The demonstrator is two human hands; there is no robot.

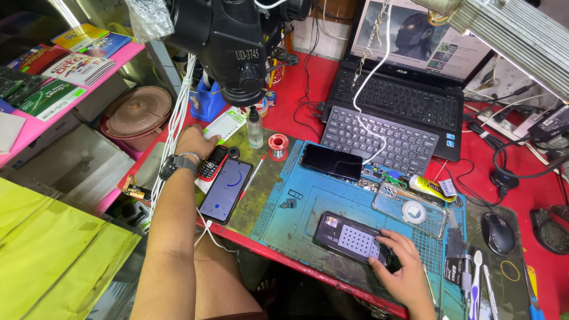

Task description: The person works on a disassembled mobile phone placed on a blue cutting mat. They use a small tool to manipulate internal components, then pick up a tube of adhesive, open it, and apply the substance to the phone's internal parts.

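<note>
- Pressing down with spread fingers, the right hand (403,266) rests on the near end of an opened black phone (349,239) lying flat on the blue work mat (296,219); the hand is not clenched, and it pins the phone rather than lifting it.
- Reaching far forward, the left hand (195,141) lies with fingers loosely curled on a white-and-green flat packet (225,123); whether it actually grips the packet I cannot tell.
- Just to the near side of the left hand sit a small red-and-black keypad phone (211,163) and a dark smartphone (225,191) with a lit screen, both touching or almost touching.
- A likely risk: the left forearm crosses the white cables (172,130) hanging beside it, so a pull back could drag them and sweep the smartphone off the tabletop (308,83) edge.
- Another risk: the clear squeeze bottle (255,127) and solder spool (278,144) stand just right of the left hand, and a sideways brush could tip them.
- The opened phone lies near the mat's front edge, so uneven pressure could slide it off.
- Beyond the right hand, a clear phone case (410,210) and a yellow tube (431,188) lie on the mat.
- Far left of the left hand, flat colourful packages (77,59) in green, yellow and red lie on a pink shelf (35,133).
</note>
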